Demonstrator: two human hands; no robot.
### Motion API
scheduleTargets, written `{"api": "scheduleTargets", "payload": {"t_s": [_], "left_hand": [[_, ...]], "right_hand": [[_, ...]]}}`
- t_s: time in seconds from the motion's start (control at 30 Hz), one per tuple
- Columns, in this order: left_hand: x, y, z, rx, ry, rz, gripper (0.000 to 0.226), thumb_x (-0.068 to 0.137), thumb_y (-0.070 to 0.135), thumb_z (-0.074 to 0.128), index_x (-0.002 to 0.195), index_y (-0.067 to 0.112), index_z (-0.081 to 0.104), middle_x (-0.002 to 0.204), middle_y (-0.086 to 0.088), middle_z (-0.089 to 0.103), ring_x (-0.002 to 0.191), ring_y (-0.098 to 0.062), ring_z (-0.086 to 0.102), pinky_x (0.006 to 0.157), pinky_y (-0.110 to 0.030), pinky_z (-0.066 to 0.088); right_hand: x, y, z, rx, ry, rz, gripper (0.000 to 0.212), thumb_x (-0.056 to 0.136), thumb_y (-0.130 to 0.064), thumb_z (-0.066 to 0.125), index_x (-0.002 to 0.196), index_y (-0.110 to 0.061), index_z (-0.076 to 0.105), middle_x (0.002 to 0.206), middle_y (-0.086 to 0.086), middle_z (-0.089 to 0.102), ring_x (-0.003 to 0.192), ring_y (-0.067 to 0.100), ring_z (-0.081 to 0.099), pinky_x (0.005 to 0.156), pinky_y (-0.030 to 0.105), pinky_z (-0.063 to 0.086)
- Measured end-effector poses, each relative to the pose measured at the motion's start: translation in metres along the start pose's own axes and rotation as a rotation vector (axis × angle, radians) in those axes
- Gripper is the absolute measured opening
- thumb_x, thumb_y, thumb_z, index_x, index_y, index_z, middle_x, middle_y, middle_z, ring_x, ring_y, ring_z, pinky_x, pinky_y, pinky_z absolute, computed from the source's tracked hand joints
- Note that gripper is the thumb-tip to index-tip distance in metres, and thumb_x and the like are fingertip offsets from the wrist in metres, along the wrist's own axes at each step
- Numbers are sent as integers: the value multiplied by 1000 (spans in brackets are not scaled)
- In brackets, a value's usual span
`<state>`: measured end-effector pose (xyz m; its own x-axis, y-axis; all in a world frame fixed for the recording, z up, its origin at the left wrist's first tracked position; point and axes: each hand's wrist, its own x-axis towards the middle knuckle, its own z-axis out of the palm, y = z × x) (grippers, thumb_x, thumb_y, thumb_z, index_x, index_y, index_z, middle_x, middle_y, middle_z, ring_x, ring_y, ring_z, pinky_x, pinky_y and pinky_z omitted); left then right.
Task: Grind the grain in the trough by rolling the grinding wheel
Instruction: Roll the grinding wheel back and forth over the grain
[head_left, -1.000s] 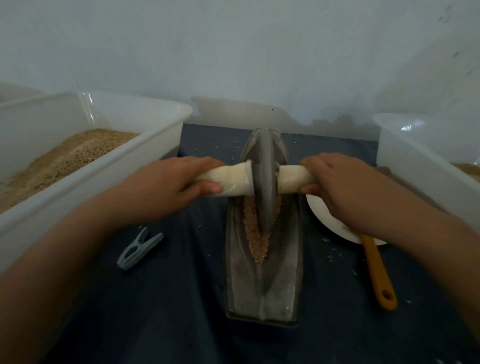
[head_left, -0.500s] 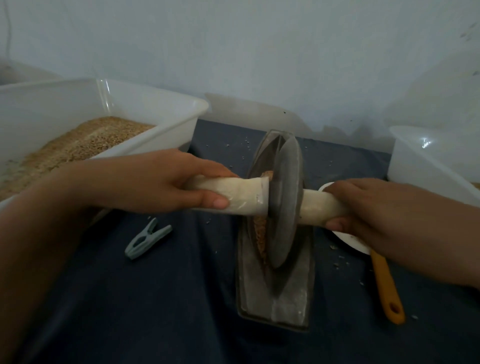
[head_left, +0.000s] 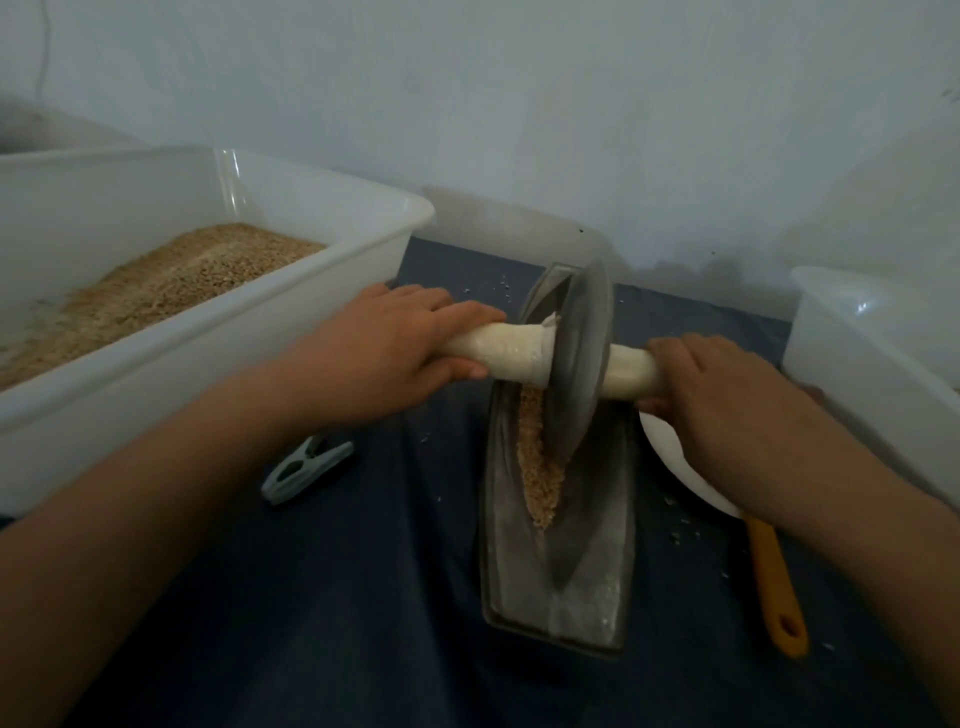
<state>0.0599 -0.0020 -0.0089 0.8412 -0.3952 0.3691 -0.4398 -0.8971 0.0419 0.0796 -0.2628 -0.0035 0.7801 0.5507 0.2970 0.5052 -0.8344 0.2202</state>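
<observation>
A grey metal trough lies lengthwise on the dark blue cloth. Tan grain sits in its groove. The grey grinding wheel stands on edge in the far half of the trough, over the grain. A pale wrapped handle runs through the wheel's hub to both sides. My left hand grips the left end of the handle. My right hand grips the right end. The wheel hides the far part of the grain.
A white tub of grain stands at the left, another white tub at the right. A white plate and an orange-handled tool lie right of the trough. A grey clothes peg lies at the left.
The wheel rolled toward me along the trough, then back away to the far half. More grain shows in the groove now. Both hands kept their grip on the handle.
</observation>
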Motion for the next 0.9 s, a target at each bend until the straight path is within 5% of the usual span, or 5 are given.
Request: {"api": "scheduleTargets", "payload": {"t_s": [0.2,0.3,0.43,0.6,0.9], "left_hand": [[-15,-7,-37,-462,-329,102,43,85,56,48,124,38,54,78,29,62,64,12,56,59,-3,37],[-14,-6,-34,-453,-341,48,45,80,62,45,120,41,54,84,23,64,72,7,58,64,-9,42],[-5,-3,-7,-122,-113,-26,51,83,55,38,130,36,45,109,8,59,99,-11,55,84,-30,42],[5,-2,16,130,123,-37,55,91,50,32,142,30,33,116,2,54,104,-17,49,82,-29,30],[-14,-11,-31,-464,-343,119,49,84,56,46,130,41,47,86,35,61,73,15,56,67,-4,39]], "right_hand": [[-21,-9,-42,14,-207,-154,35,88,-55,22,117,-35,28,113,-17,42,93,0,40,68,13,33],[-20,-8,-39,6,-199,-161,35,90,-53,24,119,-34,28,113,-16,41,89,-1,38,65,16,29],[1,1,-7,24,-51,-31,35,93,-43,33,121,-24,39,114,-3,49,95,12,45,78,24,33],[13,3,14,11,66,91,40,92,-27,51,128,-10,48,117,9,56,102,24,50,86,32,34],[-18,-9,-39,33,-235,-130,34,93,-52,31,124,-36,28,124,-18,40,107,-1,40,72,13,26]]}}
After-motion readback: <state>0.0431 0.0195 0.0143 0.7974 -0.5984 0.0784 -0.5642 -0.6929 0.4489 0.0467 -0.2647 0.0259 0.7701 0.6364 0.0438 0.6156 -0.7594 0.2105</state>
